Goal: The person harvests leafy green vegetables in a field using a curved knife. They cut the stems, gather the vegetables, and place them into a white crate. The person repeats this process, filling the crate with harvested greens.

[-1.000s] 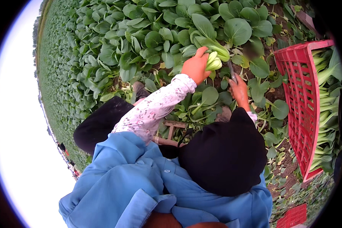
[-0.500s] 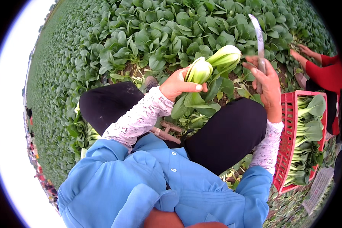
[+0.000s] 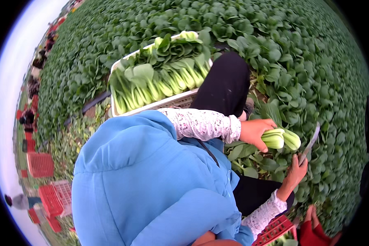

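My left hand (image 3: 256,133) is closed around two heads of bok choy, their pale green bases pointing right and their leaves trailing back under the palm. One head (image 3: 273,139) lies close against the fingers, and the other (image 3: 292,140) sticks out just beyond it. In my right hand (image 3: 294,174) is a knife (image 3: 311,142) with a long, slightly curved blade, pointing up and away. The blade stands a little to the right of the bok choy bases, apart from them.
A white crate (image 3: 160,101) filled with bok choy rows sits left of my knee. Dense leafy plants (image 3: 315,74) spread ahead and right. A red crate (image 3: 274,230) stands by my right forearm, near a co-worker's red sleeve (image 3: 311,234). More red crates (image 3: 41,165) and people line the far left.
The view has swung left, bringing the white crate in and shifting my hands toward the lower right of the picture. Both bok choy heads and the knife stay in the same hands.
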Tool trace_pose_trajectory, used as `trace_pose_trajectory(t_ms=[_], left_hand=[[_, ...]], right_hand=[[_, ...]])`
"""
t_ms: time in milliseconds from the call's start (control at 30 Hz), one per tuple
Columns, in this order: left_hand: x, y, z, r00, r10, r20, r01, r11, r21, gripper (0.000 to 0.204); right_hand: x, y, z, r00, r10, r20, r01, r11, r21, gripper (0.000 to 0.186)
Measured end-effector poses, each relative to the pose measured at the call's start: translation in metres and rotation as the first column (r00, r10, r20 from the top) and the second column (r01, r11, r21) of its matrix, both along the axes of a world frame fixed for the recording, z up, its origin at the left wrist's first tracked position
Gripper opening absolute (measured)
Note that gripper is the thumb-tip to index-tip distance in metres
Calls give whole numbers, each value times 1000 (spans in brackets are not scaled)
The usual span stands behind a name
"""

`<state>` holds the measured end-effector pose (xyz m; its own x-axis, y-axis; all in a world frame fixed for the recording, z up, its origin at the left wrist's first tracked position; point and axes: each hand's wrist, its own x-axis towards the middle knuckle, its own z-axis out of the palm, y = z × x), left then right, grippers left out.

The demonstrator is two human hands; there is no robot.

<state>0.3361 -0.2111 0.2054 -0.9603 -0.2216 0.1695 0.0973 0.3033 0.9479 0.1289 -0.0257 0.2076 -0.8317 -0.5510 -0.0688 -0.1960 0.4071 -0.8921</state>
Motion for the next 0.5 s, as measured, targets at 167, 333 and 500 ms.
trace_pose_trajectory(t_ms=[167, 333, 500], left_hand=[[25, 7, -11, 999, -11, 49, -8, 923, 384, 67], [48, -16, -1, 991, 99, -89, -77, 971, 225, 65], [80, -22, 27, 925, 371, -87, -352, 919, 178, 72]], right_hand=[[40, -42, -23, 774, 464, 431, -20, 699, -715, 44], [49, -74, 1, 931, 247, 267, -77, 852, -518, 35], [76, -108, 36, 923, 315, 222, -179, 861, -477, 36]])
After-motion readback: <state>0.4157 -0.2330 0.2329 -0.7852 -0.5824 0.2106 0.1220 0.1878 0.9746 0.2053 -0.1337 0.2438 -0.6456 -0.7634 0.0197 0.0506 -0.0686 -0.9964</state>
